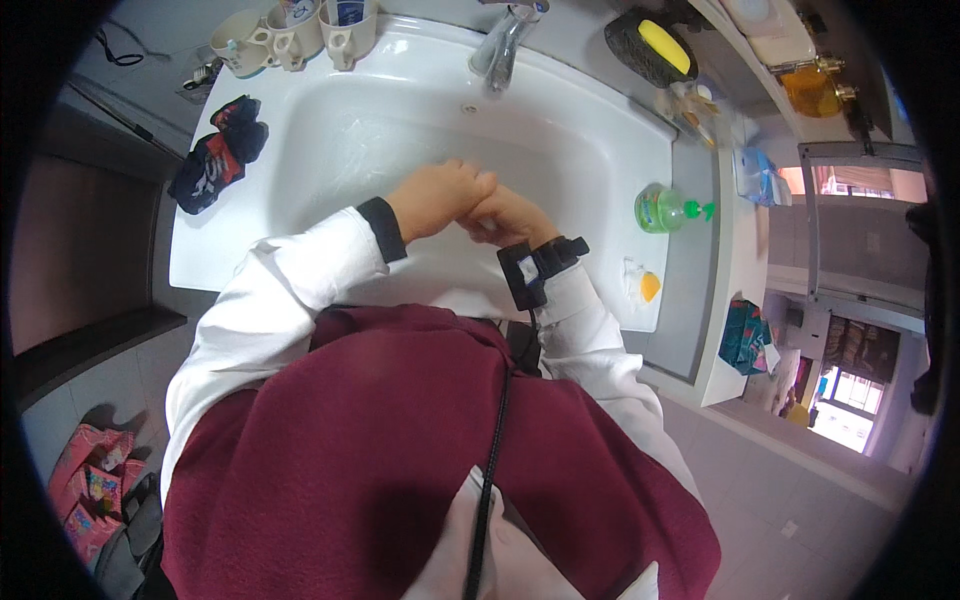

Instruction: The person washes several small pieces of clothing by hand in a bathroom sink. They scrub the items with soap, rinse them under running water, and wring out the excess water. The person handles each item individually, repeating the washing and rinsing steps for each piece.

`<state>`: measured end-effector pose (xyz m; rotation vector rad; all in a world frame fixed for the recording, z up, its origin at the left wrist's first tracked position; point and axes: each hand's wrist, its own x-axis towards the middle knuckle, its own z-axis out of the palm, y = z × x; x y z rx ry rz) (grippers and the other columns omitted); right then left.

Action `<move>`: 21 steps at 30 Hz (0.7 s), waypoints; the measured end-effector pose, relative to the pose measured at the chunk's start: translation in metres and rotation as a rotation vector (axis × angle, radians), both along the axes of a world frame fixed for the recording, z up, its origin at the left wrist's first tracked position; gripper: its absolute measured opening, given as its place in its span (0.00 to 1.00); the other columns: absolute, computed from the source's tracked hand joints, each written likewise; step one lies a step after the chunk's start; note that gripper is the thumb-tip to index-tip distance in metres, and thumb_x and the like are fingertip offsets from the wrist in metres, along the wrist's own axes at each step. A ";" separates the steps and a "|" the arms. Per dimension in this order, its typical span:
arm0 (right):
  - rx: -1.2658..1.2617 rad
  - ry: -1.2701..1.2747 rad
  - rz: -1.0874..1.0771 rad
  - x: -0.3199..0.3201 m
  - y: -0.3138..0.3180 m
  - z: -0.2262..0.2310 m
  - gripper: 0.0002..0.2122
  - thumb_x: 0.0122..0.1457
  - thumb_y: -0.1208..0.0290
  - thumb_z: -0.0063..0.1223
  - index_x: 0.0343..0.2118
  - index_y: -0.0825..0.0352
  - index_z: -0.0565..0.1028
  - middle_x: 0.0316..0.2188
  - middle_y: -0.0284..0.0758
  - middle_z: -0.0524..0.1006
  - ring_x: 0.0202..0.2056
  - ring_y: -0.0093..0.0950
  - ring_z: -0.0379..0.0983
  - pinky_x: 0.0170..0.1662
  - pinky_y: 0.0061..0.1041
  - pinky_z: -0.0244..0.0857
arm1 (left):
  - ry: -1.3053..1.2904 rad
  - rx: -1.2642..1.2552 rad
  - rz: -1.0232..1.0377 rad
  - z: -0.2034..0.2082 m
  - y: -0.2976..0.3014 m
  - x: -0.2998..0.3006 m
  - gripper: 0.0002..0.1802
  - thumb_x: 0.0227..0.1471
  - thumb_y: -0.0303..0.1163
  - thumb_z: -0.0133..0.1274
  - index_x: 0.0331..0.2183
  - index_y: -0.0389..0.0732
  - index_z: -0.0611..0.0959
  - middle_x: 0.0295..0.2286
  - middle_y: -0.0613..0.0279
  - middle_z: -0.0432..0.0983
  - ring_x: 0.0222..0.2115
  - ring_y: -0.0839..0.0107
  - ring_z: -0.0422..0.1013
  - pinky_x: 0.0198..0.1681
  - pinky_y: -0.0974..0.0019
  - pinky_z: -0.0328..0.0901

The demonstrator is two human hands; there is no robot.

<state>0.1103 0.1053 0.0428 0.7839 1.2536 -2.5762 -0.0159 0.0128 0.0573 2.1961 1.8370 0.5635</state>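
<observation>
Over the white sink [235, 262], my left hand [436, 196] and my right hand [508, 214] are pressed together. The fingers of both are closed and curled against each other. Whether anything lies between the palms is hidden. Beyond my hands, at the far edge of the basin, stands the metal faucet [496, 60]. A small dark cloth item with red patches [218, 156] rests crumpled on the left rim, apart from my hands. On the right rim stands a clear green pump soap bottle [657, 209].
Cream mugs [346, 46] with tubes or brushes inside line the far left corner. A yellow sponge [664, 46] sits in a dark holder at the far right. Near the right rim lies a small yellow-and-white piece [649, 287]. A shelf with bottles [806, 92] runs along the right.
</observation>
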 end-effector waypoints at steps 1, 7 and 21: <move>0.084 -0.082 0.045 -0.002 0.001 -0.003 0.08 0.38 0.83 0.50 0.23 0.65 0.68 0.14 0.28 0.63 0.12 0.17 0.54 0.13 0.17 0.43 | 0.032 -0.019 0.023 -0.004 0.001 0.002 0.10 0.37 0.25 0.49 0.28 0.38 0.71 0.28 0.53 0.71 0.31 0.57 0.69 0.30 0.63 0.65; 0.828 -0.373 0.309 -0.005 0.003 -0.017 0.08 0.35 0.80 0.53 0.22 0.69 0.70 0.16 0.35 0.69 0.17 0.26 0.62 0.19 0.26 0.55 | 0.015 -0.020 0.016 -0.030 0.001 0.008 0.04 0.39 0.29 0.48 0.21 0.39 0.76 0.17 0.54 0.73 0.20 0.58 0.72 0.22 0.61 0.66; 1.765 -0.117 0.316 0.008 -0.021 -0.032 0.06 0.45 0.72 0.46 0.27 0.65 0.68 0.19 0.42 0.73 0.26 0.43 0.70 0.27 0.39 0.63 | -0.087 -0.463 0.183 -0.053 0.001 0.016 0.12 0.39 0.35 0.45 0.21 0.36 0.78 0.22 0.49 0.74 0.26 0.51 0.70 0.31 0.55 0.65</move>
